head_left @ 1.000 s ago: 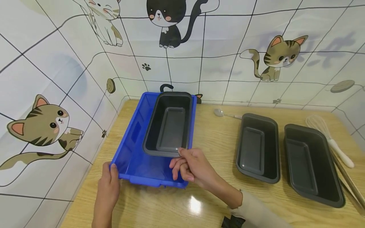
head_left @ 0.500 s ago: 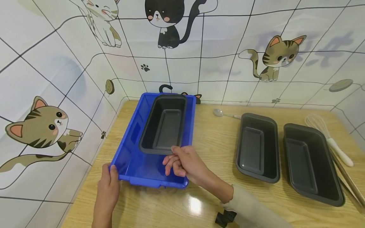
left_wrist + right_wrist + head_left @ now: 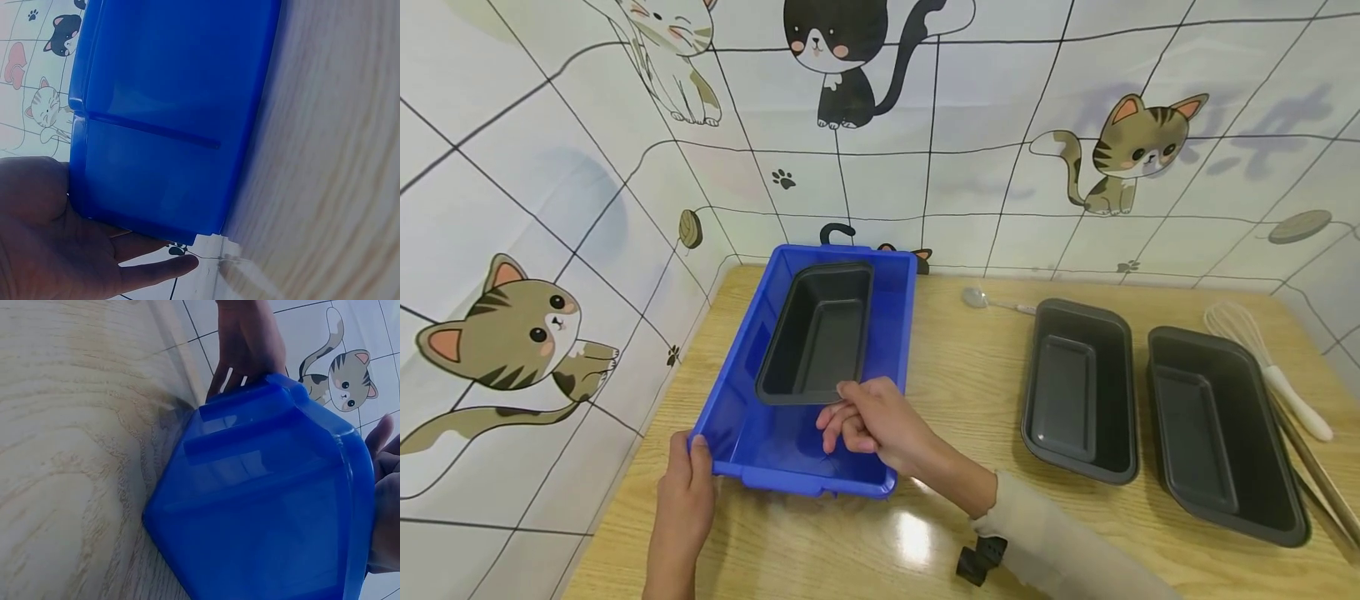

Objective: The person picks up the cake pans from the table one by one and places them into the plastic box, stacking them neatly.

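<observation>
From the head view's middle, a spoon [image 3: 977,297] lies near at 3 o'clock on the bench [image 3: 958,392], a whisk [image 3: 1276,381] farther out, possibly tongs [image 3: 1318,473] toward 4, a cat-printed wall [image 3: 992,92] at 12.

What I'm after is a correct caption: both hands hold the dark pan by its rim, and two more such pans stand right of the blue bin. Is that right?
Not quite: only the right hand holds the dark pan. The left hand holds the near left corner of the blue bin, as the head view shows. The rest stands.
</observation>
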The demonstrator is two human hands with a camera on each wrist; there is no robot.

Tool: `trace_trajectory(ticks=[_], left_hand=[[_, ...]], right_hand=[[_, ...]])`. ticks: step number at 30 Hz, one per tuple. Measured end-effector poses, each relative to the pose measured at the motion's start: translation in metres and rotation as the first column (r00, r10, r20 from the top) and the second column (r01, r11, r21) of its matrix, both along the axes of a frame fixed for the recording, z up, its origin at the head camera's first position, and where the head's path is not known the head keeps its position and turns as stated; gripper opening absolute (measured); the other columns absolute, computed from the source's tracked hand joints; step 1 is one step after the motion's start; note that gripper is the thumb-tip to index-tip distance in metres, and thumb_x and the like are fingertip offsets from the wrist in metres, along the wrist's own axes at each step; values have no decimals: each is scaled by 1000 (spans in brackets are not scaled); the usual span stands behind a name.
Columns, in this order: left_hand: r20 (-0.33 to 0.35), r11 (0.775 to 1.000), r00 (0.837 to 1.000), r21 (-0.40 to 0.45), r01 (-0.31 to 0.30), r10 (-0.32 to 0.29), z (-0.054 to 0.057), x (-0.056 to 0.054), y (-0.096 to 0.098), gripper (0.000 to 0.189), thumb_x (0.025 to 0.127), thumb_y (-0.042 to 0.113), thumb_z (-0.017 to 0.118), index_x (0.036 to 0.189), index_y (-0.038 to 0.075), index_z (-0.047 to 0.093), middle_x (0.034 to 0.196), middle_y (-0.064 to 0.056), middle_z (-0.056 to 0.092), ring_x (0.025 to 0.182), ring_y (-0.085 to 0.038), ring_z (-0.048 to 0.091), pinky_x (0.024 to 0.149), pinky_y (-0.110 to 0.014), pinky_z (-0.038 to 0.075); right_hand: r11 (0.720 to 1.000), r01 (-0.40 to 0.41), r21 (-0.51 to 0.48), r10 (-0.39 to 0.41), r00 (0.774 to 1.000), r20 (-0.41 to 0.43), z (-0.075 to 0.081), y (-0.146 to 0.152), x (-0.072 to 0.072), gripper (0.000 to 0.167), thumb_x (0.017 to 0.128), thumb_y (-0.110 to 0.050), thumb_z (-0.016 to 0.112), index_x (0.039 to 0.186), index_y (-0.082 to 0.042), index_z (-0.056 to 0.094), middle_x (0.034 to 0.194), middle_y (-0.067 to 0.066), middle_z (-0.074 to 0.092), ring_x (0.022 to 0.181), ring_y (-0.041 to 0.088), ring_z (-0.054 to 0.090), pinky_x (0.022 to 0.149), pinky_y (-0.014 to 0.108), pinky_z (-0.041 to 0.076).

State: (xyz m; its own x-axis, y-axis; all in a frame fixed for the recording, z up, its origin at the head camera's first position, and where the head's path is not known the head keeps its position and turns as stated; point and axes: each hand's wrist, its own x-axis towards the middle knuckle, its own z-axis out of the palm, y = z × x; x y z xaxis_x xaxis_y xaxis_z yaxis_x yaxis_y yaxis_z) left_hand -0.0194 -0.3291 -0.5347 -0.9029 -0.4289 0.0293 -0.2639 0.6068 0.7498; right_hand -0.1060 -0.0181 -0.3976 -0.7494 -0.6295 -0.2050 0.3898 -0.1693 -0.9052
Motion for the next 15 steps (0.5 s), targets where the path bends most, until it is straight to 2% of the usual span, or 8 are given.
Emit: trace_trajectory(ticks=[4,11,15], left_hand=[[-3,1000,1000,-5,-3,3,0,0,0,49,119,50,30,138,10,52,123,-30,71,113,-49,68,88,-63,51],[-4,1000,1000,3,2,-2,-3,-1,-2,50,118,51,31,139,10,52,120,-28,71,109,-45,68,87,-61,51],[-9,1000,1000,11,0,0,-5,-1,-2,50,118,51,31,139,10,52,124,-29,71,114,-47,68,89,-62,51]], right_hand=[[1000,-7,14,7,1000,18,0,-4,-4,42,114,-9,36,96,15,65,66,4,70,38,3,39,52,17,36],[999,-1,46,-1,999,37,-1,-10,-12,41,114,-10,38,98,16,67,66,5,70,39,3,38,62,14,47],[999,-5,55,1,998,67,-1,-13,-17,42,114,-10,38,99,16,67,68,5,70,40,4,37,56,14,42]])
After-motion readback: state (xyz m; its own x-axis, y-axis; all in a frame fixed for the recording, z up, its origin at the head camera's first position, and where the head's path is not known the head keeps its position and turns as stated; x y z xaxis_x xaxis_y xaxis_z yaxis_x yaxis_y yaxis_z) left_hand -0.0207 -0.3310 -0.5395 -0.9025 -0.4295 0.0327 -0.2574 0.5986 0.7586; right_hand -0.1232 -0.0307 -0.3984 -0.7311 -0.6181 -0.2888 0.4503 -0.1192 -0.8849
